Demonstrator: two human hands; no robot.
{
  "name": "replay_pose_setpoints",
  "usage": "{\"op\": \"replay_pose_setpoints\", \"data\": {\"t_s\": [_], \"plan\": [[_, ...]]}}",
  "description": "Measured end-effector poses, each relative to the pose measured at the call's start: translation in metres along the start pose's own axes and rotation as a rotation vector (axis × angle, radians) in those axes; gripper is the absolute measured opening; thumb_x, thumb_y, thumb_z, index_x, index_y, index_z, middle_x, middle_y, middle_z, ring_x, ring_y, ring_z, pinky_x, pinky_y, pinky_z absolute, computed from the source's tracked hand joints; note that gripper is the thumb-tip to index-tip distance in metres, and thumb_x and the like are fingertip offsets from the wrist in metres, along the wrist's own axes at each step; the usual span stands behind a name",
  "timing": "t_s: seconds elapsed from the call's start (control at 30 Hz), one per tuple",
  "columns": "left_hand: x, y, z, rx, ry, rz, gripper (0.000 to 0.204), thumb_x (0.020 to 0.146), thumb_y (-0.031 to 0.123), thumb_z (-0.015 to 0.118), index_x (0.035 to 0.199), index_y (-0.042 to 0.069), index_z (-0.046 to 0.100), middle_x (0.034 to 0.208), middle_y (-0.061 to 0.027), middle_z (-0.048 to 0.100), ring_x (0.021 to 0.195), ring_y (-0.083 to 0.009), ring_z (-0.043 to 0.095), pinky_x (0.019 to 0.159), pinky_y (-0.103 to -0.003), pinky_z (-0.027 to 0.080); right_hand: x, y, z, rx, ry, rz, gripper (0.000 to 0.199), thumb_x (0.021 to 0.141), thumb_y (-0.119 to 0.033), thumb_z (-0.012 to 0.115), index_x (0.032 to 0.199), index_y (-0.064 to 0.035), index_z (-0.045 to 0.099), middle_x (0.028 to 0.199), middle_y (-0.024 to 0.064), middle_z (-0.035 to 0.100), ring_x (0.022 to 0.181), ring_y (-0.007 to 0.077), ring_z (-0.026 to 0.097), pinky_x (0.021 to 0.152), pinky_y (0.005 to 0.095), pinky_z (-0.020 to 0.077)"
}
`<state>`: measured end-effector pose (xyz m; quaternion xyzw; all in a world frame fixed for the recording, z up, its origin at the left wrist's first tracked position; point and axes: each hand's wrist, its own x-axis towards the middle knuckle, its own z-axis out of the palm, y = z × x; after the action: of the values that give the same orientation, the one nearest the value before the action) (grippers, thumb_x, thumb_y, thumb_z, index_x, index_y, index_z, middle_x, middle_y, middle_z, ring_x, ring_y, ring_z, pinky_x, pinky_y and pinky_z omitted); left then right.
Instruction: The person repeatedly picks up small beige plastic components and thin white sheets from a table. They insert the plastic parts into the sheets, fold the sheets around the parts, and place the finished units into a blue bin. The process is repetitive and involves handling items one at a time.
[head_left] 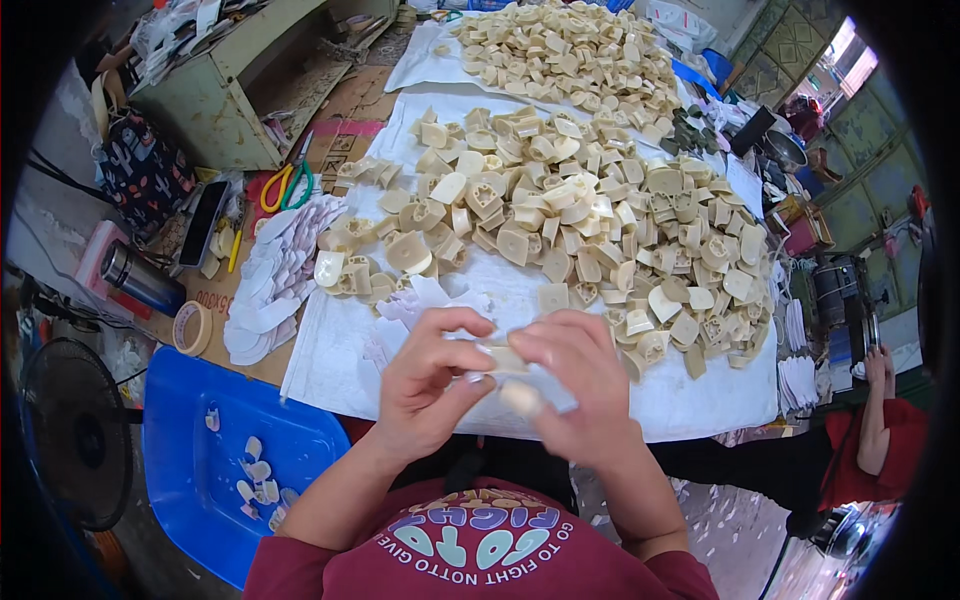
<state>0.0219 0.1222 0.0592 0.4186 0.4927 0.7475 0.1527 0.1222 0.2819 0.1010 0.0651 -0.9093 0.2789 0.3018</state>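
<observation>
A person in a dark red printed shirt bends over a low worktop (700, 400) spread with white sheeting, both hands drawn together just above its near edge. The left hand (432, 385) is curled nearly closed, thumb and fingers pinched on one end of a small cream-coloured moulded piece (503, 360). The right hand (578, 385) is also closed on the piece from the other side, its fingers folded over it; a pale blurred bit (522, 398) shows under the thumb, too smeared to identify. The piece is held between the two hands, clear of the sheeting.

Just beyond the hands lies a wide heap of similar cream pieces (570, 215), some showing hollowed undersides. A second heap (565, 50) covers another white sheet farther back. To the left of the near heap, a pile of thin white cut-outs (275, 290) spills over a sheet of cardboard, with yellow and green-handled scissors (288, 185) beside it, a roll of tape (192, 328) and a metal flask (140, 280) nearby.

At the person's lower left stands a blue plastic stool (200, 440) with a few white scraps scattered on it, next to a black floor fan (75, 435). Another person's arm in a red sleeve (880, 430) shows at the right edge.
</observation>
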Motion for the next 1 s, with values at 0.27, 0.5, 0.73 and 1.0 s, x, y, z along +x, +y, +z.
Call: {"op": "replay_pose_setpoints", "data": {"t_s": [0.27, 0.5, 0.73, 1.0], "plan": [[0.002, 0.008, 0.005, 0.169, -0.061, 0.315, 0.030, 0.074, -0.012, 0.065, 0.099, 0.003, 0.063, 0.122, -0.0221, 0.052, 0.100, -0.0315, 0.065, 0.082, -0.035, 0.053, -0.028, -0.001, 0.014, 1.469, 0.191, 0.721, 0.047, 0.085, -0.014, 0.067, 0.126, 0.0031, 0.054, 0.128, 0.0192, 0.057, 0.115, 0.0208, 0.056, 0.101, 0.0345, 0.0391], [0.004, 0.008, 0.005, 0.492, -0.035, 0.326, 0.034, 0.066, -0.013, 0.066, 0.096, 0.002, 0.064, 0.102, -0.0183, 0.063, 0.082, -0.0282, 0.066, 0.064, -0.032, 0.054, -0.027, -0.011, 0.008, 1.386, 0.245, 0.807, 0.021, 0.089, -0.002, 0.056, 0.105, 0.0066, 0.065, 0.115, 0.0213, 0.064, 0.110, 0.0238, 0.061, 0.097, 0.0346, 0.0444], [0.005, 0.001, 0.007, 0.686, 0.006, 0.287, 0.033, 0.073, -0.013, 0.067, 0.098, 0.006, 0.058, 0.104, -0.0194, 0.062, 0.085, -0.0254, 0.065, 0.065, -0.028, 0.052, -0.012, -0.025, 0.011, 0.341, 0.062, 0.396, 0.030, 0.083, -0.001, 0.063, 0.113, 0.0032, 0.063, 0.117, 0.0216, 0.063, 0.109, 0.0281, 0.063, 0.093, 0.0342, 0.0480], [0.005, -0.008, 0.014, 0.339, 0.140, 0.069, 0.020, 0.080, -0.007, 0.065, 0.097, 0.002, 0.061, 0.102, -0.0147, 0.063, 0.092, -0.0193, 0.063, 0.069, -0.029, 0.054, -0.019, 0.007, 0.031, 0.294, 0.212, 0.177, 0.033, 0.075, -0.002, 0.070, 0.107, -0.0026, 0.065, 0.110, 0.0174, 0.065, 0.111, 0.0328, 0.060, 0.094, 0.0392, 0.0466]]}}
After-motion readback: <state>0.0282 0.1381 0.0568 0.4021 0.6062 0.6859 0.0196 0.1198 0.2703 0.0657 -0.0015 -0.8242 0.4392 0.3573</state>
